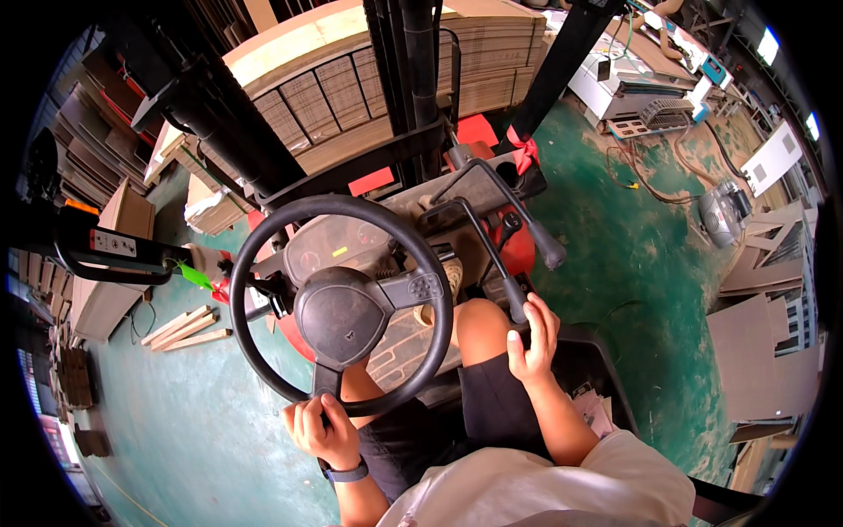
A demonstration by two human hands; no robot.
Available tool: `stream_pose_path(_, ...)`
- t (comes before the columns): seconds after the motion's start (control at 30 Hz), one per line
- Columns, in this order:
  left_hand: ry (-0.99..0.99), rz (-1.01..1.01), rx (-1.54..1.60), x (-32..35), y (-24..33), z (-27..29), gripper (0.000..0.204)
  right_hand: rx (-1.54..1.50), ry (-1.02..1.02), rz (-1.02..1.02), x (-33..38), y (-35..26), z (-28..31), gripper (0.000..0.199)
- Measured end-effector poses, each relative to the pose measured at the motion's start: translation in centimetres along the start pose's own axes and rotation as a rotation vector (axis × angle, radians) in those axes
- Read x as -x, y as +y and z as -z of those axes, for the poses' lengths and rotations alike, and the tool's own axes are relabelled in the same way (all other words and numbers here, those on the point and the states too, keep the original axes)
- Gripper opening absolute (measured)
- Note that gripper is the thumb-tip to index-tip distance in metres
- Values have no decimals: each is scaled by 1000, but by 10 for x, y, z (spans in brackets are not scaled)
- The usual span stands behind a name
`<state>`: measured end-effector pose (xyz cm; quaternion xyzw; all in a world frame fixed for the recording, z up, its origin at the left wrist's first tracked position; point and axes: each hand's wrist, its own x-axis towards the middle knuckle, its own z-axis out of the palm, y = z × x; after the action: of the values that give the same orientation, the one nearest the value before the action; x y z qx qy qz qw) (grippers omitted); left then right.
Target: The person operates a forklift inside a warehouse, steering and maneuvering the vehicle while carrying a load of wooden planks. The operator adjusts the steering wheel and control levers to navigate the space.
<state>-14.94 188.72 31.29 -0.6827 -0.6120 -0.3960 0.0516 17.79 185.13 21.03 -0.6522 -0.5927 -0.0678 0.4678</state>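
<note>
I sit at the black steering wheel (434, 263) of a forklift. My left hand (321, 430), with a dark band on its wrist, is closed on the lower left of the wheel's rim. Two bent black levers rise right of the wheel. My right hand (536, 344) is beside the grip end of the nearer lever (512, 294); its fingers are stretched out and its thumb stands apart. The fingertips are at the grip, and I cannot tell how firmly they touch it. The farther lever (550, 246) is out of either hand.
Beyond the black mast (408, 79) stand stacked brown boards (334, 92). Wooden strips (186, 329) lie on the green floor (211, 413) at left. At right are a machine (645, 79), cables, a grey motor (722, 213) and loose board pieces (760, 351).
</note>
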Motion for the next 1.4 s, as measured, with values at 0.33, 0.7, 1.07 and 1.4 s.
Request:
stream_pose_path(0.33,12,2,19,0,0,-1,12,2,-3,-5,2,0,-2,52)
stream_pose_path(0.7,49,-23,15,-1,-2,-3,13,12,-8,1,4,1,-1,51)
stream_pose_path(1.07,43,-21,15,-2,-1,-2,12,7,-5,4,6,1,-1,52)
stream_pose_path(1.4,28,-28,16,-2,-2,0,14,31,-17,6,9,1,0,53)
